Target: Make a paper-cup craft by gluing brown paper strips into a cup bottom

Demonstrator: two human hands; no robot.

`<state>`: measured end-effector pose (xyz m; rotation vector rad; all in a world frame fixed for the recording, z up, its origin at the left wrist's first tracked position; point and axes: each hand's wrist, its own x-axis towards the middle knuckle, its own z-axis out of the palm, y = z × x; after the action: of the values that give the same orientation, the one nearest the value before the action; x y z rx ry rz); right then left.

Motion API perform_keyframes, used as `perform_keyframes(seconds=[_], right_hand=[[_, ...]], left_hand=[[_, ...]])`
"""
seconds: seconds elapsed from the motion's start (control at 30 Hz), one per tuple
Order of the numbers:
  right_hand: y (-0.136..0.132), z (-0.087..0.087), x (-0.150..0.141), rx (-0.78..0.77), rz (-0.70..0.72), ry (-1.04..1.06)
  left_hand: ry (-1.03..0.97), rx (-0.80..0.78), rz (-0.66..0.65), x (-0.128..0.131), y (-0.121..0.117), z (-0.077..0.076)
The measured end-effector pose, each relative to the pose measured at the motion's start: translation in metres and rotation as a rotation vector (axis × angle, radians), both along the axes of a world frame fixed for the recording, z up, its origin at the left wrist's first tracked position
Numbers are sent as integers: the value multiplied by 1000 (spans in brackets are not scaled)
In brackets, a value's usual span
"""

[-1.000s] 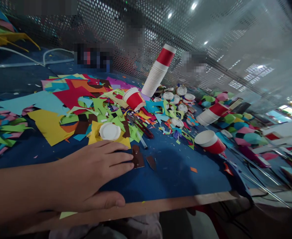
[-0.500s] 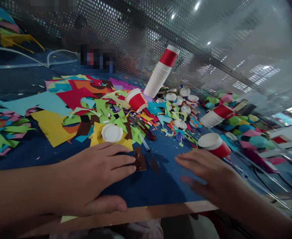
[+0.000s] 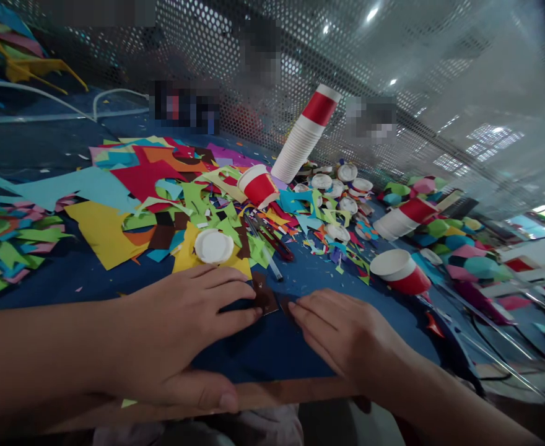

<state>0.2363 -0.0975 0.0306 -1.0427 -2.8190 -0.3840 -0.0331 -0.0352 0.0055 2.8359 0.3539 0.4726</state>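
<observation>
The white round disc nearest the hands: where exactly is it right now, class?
In the head view, the white round disc sits left of centre on a yellow paper sheet, just beyond the left hand.

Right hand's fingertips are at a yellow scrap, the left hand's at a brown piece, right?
Not yellow: the head view shows the right hand with its fingertips at a brown scrap. The left hand does have its fingertips at a brown piece.

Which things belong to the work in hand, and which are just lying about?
In hand, apparently:
flat brown rectangular paper piece, touched by left hand
smaller brown paper scrap, touched by right hand

Seemingly lying about:
tall stack of red-and-white paper cups
large yellow paper sheet
</observation>
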Motion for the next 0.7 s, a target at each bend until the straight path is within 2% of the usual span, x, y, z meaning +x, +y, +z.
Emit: perform_keyframes(seconds=[0.17, 0.4, 0.7], right_hand=[[-7, 2, -6, -62, -152, 13], [-9, 3, -13, -127, -254, -28], [-8, -4, -16, -10, -309, 30]], left_hand=[[-4, -31, -17, 1, 1, -1], [-12, -69, -11, 0, 1, -4], [-2, -49, -41, 0, 1, -5]])
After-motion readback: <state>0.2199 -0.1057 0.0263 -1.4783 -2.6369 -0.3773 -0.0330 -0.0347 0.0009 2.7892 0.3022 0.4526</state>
